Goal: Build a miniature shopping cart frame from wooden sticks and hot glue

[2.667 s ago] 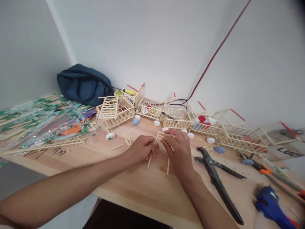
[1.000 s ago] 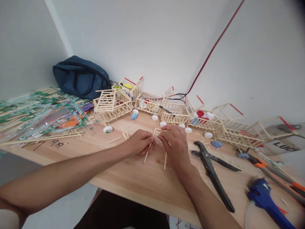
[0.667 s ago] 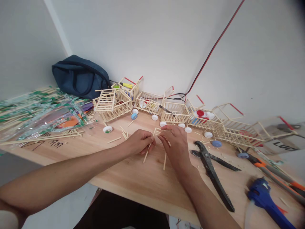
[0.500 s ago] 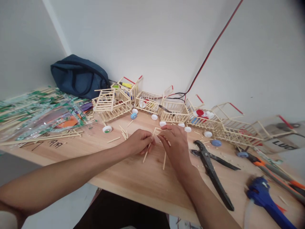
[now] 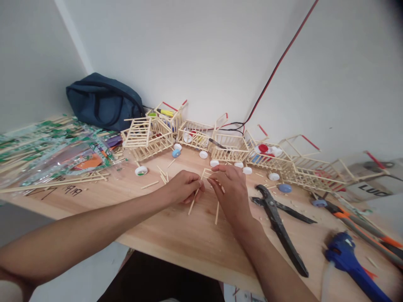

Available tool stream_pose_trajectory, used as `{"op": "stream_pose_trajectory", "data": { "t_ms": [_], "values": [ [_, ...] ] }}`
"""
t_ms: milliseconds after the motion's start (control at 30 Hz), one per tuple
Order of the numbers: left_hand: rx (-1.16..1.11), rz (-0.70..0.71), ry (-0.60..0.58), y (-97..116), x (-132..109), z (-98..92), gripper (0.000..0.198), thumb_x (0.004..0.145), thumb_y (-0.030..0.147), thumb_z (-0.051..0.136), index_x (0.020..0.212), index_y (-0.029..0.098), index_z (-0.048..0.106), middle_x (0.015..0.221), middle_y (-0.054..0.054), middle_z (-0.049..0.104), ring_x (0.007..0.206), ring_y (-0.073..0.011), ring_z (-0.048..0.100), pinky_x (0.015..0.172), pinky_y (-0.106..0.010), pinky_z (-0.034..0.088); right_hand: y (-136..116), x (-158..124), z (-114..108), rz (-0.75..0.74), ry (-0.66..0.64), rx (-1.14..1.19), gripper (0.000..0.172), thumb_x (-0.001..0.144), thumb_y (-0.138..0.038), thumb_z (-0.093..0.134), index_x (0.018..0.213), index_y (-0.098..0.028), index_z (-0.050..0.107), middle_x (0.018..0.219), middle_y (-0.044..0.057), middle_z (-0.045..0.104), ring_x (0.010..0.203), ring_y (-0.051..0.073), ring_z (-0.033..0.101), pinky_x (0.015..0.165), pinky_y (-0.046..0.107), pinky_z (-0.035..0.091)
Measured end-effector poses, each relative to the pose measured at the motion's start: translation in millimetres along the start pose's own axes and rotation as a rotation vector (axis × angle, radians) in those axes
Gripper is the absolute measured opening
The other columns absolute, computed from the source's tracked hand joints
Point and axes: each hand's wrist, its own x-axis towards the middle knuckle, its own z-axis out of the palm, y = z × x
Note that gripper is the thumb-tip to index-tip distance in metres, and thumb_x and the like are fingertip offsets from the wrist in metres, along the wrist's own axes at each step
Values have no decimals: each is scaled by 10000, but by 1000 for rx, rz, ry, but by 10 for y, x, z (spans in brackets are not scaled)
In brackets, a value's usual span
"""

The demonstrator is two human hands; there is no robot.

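Over the middle of the wooden table, both hands grip a small frame of thin bamboo sticks [image 5: 192,204]. My left hand [image 5: 185,187] pinches its left stick near the upper corner, fingers closed. My right hand [image 5: 232,189] is closed on the frame's upper right part, thumb and fingertips together at the short crosspieces. Two longer legs of the frame point toward me; the right leg [image 5: 217,213] shows below my right hand. My fingers hide the joints. Several short cut sticks [image 5: 163,174] lie left of the hands, and a stick cart [image 5: 231,147] with bottle-cap wheels stands behind them.
More stick carts [image 5: 317,170] line the wall. Black pliers [image 5: 280,226], a blue glue gun [image 5: 349,260] and orange-handled pliers [image 5: 355,222] lie at right. At left are a dark blue bag [image 5: 105,100] and wrapped sticks [image 5: 63,157]. The table edge [image 5: 176,256] runs close to me.
The view has shifted very slightly. Both hands keep the same hold on the stick frame, with no clear movement.
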Motion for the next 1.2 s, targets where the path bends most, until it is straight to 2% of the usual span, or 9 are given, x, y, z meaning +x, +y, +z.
{"op": "stream_pose_trajectory", "data": {
  "t_ms": [467,767,1000,1200],
  "values": [
    [16,2,-24,22,-21,11,240,866,228,423,689,123,546,476,39,523,313,-47,361,345,-178,224,1,-6,9,-5,-25,-30,117,864,-192,585,768,-214,647,1045,55,636,1019,224,516,875,400,385],
    [-32,27,-23,-56,9,27,218,864,225,431,708,132,552,473,41,534,299,-47,363,325,-173,212,-35,5,5,-8,-2,-28,113,870,-212,589,778,-217,654,1024,43,654,1001,215,525,861,387,371],
    [-100,-1,11,-35,25,4,235,867,242,439,709,120,563,476,39,537,287,-38,357,318,-167,212,-29,11,-5,-3,-4,-60,44,859,-233,610,868,-212,647,1036,47,653,1019,223,520,882,382,360],
    [-164,-17,7,-26,26,-20,232,851,282,464,731,111,565,506,30,545,281,-28,345,305,-156,186,-3,20,-39,28,-18,-107,99,849,-279,626,912,-203,614,1058,55,647,1029,238,516,872,378,357]
  ]
}}
